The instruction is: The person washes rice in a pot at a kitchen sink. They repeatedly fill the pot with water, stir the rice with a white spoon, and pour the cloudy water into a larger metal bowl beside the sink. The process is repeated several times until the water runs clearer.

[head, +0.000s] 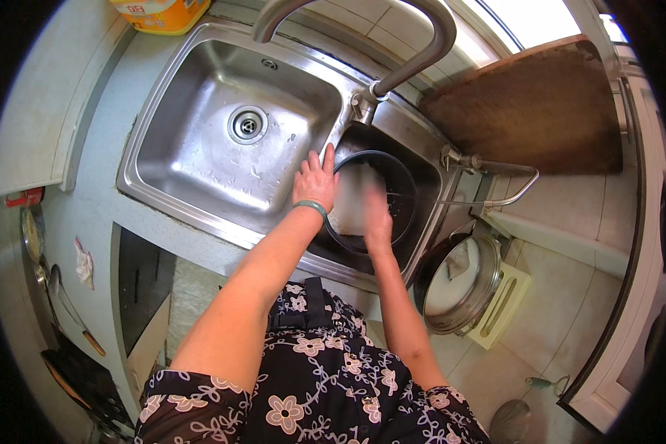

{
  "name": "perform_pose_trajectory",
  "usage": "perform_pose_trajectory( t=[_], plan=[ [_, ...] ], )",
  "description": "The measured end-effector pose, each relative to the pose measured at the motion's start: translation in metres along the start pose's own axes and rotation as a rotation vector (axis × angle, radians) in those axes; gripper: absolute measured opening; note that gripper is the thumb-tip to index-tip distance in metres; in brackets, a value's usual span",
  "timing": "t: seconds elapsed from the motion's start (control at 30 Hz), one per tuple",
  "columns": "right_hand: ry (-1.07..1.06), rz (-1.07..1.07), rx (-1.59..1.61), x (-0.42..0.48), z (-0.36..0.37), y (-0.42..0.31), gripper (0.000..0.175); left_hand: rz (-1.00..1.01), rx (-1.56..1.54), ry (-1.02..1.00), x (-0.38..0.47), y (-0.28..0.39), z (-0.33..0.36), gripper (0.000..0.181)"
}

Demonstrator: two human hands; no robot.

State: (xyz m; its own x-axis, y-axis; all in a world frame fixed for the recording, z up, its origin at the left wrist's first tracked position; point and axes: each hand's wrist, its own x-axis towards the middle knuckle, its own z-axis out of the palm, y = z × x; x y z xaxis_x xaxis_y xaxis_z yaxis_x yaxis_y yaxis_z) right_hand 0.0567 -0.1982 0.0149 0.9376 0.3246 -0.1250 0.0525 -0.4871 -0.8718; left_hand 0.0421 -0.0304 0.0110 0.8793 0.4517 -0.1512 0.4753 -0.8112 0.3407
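My left hand (pixel 315 180), with a green bangle at its wrist, lies palm down at the steel divider between the two sink basins. Its fingers are straight and slightly apart, beside the rim of a dark round pot (pixel 404 222). That pot stands in the smaller basin (pixel 430 191). Inside the pot is my right hand (pixel 378 219), its fingers blurred against a pale, blurred mass (pixel 349 208). Whether the fingers grip it cannot be made out. A thin line, apparently water, runs from a slim side tap (pixel 510 201) towards the pot.
The larger steel basin (pixel 211 161) holds water drops. A curved faucet (pixel 444 39) arches overhead. At the right, a wooden board (pixel 533 111) leans by the wall, and a steel pot (pixel 491 294) containing something white stands below. An orange container (pixel 164 14) sits at top left.
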Motion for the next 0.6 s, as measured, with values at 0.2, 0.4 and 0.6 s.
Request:
perform_pose_trajectory(
  t=[0.2,0.4,0.6],
  plan=[
    [-0.185,-0.173,-0.219,-0.001,-0.007,-0.021,0.019,-0.012,0.018,-0.009,0.001,0.001,-0.003,0.07],
    [-0.262,-0.307,-0.715,0.012,-0.033,-0.011,0.019,-0.002,0.023,0.018,-0.001,0.001,0.002,0.07],
    [-0.324,-0.326,-0.704,0.007,-0.035,-0.033,0.018,-0.011,0.019,0.008,0.001,-0.001,0.001,0.07]
  ],
)
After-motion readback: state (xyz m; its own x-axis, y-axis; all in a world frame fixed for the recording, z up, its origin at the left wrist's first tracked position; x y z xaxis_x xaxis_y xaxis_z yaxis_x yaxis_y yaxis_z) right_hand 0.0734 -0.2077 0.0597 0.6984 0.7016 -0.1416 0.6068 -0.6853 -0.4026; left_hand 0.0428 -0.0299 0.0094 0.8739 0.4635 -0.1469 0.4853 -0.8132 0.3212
